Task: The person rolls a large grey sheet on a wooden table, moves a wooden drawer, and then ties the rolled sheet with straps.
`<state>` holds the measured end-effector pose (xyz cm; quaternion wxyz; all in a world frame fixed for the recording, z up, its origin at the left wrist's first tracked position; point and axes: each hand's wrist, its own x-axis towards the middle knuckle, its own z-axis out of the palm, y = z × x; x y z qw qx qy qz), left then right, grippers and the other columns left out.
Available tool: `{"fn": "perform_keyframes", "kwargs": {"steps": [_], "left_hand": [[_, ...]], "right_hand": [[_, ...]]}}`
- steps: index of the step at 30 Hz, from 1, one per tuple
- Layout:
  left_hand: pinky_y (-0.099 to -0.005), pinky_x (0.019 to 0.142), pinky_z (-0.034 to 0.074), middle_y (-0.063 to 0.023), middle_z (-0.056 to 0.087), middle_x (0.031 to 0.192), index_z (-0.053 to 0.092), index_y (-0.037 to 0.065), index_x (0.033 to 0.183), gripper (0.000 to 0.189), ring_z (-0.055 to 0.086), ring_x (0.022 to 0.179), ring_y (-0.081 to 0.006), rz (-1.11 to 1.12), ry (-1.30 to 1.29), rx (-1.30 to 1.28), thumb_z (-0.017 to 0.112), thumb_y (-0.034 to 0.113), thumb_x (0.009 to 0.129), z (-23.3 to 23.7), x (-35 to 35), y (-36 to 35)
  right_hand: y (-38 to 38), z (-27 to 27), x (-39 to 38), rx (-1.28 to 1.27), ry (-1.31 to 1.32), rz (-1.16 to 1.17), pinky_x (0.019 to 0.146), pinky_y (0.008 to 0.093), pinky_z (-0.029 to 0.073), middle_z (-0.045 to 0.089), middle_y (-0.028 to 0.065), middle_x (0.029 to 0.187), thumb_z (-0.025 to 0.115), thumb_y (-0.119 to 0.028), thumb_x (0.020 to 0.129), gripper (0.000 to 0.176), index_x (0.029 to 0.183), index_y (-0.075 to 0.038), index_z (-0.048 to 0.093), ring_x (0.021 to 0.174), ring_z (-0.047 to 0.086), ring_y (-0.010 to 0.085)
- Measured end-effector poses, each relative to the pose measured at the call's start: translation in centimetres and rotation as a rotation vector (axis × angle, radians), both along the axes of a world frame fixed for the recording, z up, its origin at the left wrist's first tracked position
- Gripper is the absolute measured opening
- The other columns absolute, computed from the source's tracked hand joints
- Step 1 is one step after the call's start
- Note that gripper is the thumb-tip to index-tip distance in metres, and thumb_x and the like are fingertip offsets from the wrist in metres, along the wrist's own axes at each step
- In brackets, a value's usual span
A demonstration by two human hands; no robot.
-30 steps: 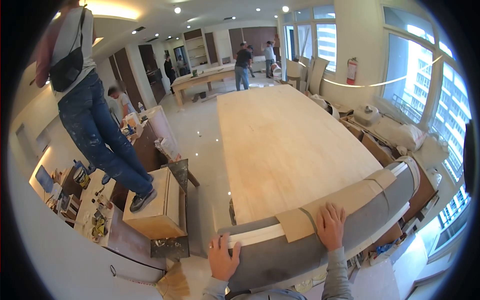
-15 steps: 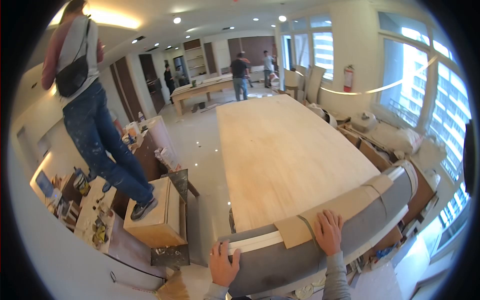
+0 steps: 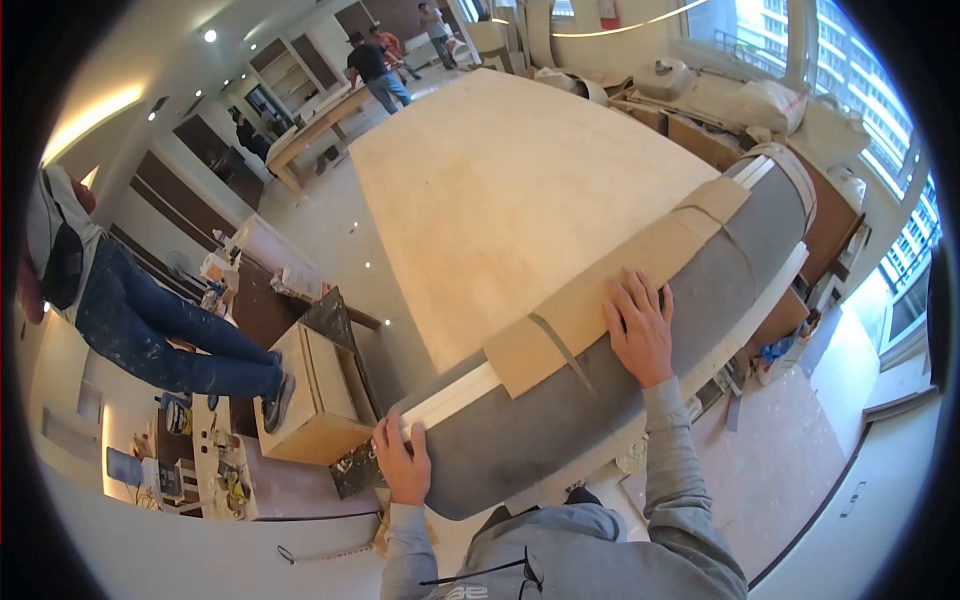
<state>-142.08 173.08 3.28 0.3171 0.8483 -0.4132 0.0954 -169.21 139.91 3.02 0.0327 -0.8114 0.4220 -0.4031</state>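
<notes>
A dark grey roll (image 3: 530,450) lies along the near edge of a large plywood sheet (image 3: 500,200). White strips (image 3: 450,397) run along the top of the roll, and a brown cardboard piece (image 3: 610,290) covers part of them. Thin straps, one of them a green-grey strap (image 3: 563,353), cross the cardboard. My left hand (image 3: 403,462) rests over the left end of the roll and strips, fingers apart. Spread across the cardboard edge and the grey surface, my right hand (image 3: 640,328) lies right of the nearer strap. Neither hand is wrapped around anything.
At left, a person (image 3: 150,320) stands on a wooden box (image 3: 318,395), beside a cluttered bench (image 3: 225,470). Other people are near a long wooden table (image 3: 310,140) at the back. Bags and a tank-like container (image 3: 663,78) line the window side.
My view has tilted down and rotated, bringing my torso into sight. My right hand has shifted rightward along the roll, away from the strap; my left hand stays at the left end.
</notes>
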Motion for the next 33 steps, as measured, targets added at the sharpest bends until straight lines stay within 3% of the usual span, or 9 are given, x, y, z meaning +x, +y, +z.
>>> {"fn": "perform_keyframes", "kwargs": {"steps": [10, 13, 16, 17, 23, 26, 29, 33], "left_hand": [[-0.0482, 0.113, 0.041, -0.0224, 0.058, 0.137, 0.058, 0.003, 0.144, 0.046, 0.053, 0.131, -0.0409, 0.016, 0.074, -0.025, 0.052, 0.034, 0.111, 0.2, 0.0, -0.1], [-0.0474, 0.116, 0.038, -0.0208, 0.054, 0.145, 0.053, 0.002, 0.15, 0.049, 0.052, 0.134, -0.0396, 0.006, 0.108, -0.013, 0.057, 0.03, 0.11, 0.3, 0.1, 0.2], [-0.0466, 0.118, 0.037, -0.0194, 0.047, 0.153, 0.046, 0.001, 0.155, 0.056, 0.051, 0.137, -0.0366, -0.027, 0.126, -0.205, 0.063, 0.023, 0.107, 1.0, -0.3, 0.2], [-0.0475, 0.12, 0.036, -0.0195, 0.038, 0.158, 0.036, 0.001, 0.16, 0.074, 0.048, 0.141, -0.0352, -0.057, 0.361, -0.266, 0.073, 0.02, 0.1, 1.0, 0.1, 0.8], [-0.0457, 0.118, 0.039, -0.0194, 0.046, 0.149, 0.034, -0.003, 0.16, 0.094, 0.051, 0.135, -0.032, -0.332, 0.561, -0.427, 0.087, 0.024, 0.087, -2.9, 3.9, 3.8], [-0.0438, 0.12, 0.037, -0.0187, 0.045, 0.15, 0.028, -0.001, 0.163, 0.096, 0.048, 0.139, -0.0317, -0.423, 0.564, -0.355, 0.084, 0.022, 0.089, -2.6, 4.8, 4.4], [-0.044, 0.121, 0.034, -0.0212, 0.042, 0.152, 0.025, -0.003, 0.164, 0.098, 0.046, 0.14, -0.0329, -0.482, 0.509, -0.348, 0.084, 0.021, 0.088, -3.2, 5.3, 4.5], [-0.0461, 0.122, 0.031, -0.0239, 0.04, 0.154, 0.024, -0.005, 0.163, 0.099, 0.042, 0.142, -0.036, -0.498, 0.566, -0.409, 0.084, 0.019, 0.088, -4.5, 4.9, 4.7]], "right_hand": [[-0.4, -0.6, 0.2, -0.015, 0.021, -0.025, 0.125, 0.0558, 0.024, 0.059, 0.011, 0.152, 0.063, -0.031, 0.104, 0.039, 0.137, -0.012, 0.07, 0.146, 0.049, 0.0296], [-0.9, -0.9, 0.1, -0.023, 0.049, -0.036, 0.126, 0.0552, 0.024, 0.059, 0.0099, 0.153, 0.062, -0.031, 0.104, 0.039, 0.139, -0.013, 0.069, 0.147, 0.049, 0.0295], [-0.3, -1.3, 0.0, -0.017, 0.085, -0.036, 0.126, 0.0543, 0.024, 0.059, 0.009, 0.154, 0.061, -0.031, 0.105, 0.039, 0.14, -0.014, 0.069, 0.147, 0.049, 0.0294], [-0.3, -1.2, 0.1, -0.023, 0.092, -0.042, 0.126, 0.0539, 0.024, 0.059, 0.0087, 0.154, 0.061, -0.03, 0.105, 0.039, 0.14, -0.015, 0.069, 0.147, 0.049, 0.0294], [-1.6, -1.7, -0.8, 0.068, 0.037, 0.05, 0.124, 0.0542, 0.029, 0.059, 0.0131, 0.154, 0.057, -0.028, 0.107, 0.037, 0.14, -0.016, 0.069, 0.149, 0.047, 0.0305], [-2.7, -1.6, 0.7, 0.246, 0.031, -0.065, 0.124, 0.0574, 0.029, 0.055, 0.0158, 0.157, 0.056, -0.032, 0.107, 0.041, 0.143, -0.015, 0.067, 0.151, 0.045, 0.033], [0.7, -1.0, 4.6, 0.172, 0.193, -0.391, 0.126, 0.06, 0.025, 0.05, 0.0161, 0.161, 0.056, -0.04, 0.106, 0.048, 0.146, -0.016, 0.064, 0.155, 0.039, 0.0341], [0.9, -1.9, 5.2, 0.171, 0.141, -0.414, 0.129, 0.0593, 0.019, 0.044, 0.014, 0.167, 0.057, -0.049, 0.104, 0.054, 0.151, -0.021, 0.061, 0.16, 0.031, 0.0319]]}}
